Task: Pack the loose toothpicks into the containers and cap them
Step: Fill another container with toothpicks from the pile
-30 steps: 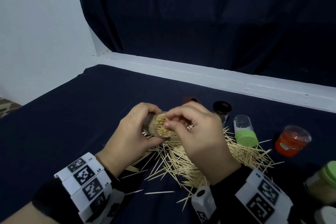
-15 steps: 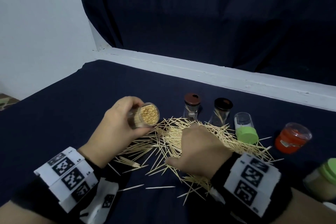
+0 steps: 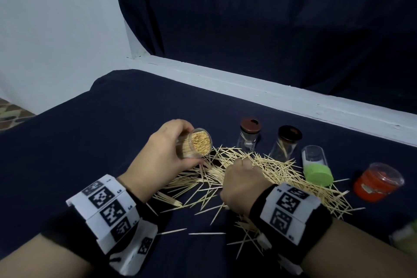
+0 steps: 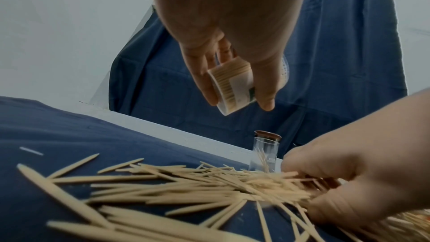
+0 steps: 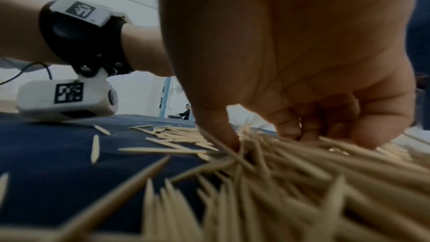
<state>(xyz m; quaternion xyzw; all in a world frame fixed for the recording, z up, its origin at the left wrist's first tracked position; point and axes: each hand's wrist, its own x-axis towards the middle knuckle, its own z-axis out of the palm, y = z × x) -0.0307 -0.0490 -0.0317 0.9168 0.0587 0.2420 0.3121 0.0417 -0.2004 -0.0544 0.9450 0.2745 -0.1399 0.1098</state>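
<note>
While fingers grip jar (image 3: 199,144) and pinch toothpicks (image 3: 277,170): dark blue cloth (image 3: 94,142), white wall (image 3: 56,29), navy curtain (image 3: 270,18).

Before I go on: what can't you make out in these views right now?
- Right hand fingertips: head view hides them behind its own back; wrist view blurs them in the toothpick pile.
- Whether it grips any toothpicks: cannot tell.
- Jar in the left hand: its base is covered by fingers.
- Container at the right edge: cut off and blurred.
- Orange container contents: not visible.
</note>
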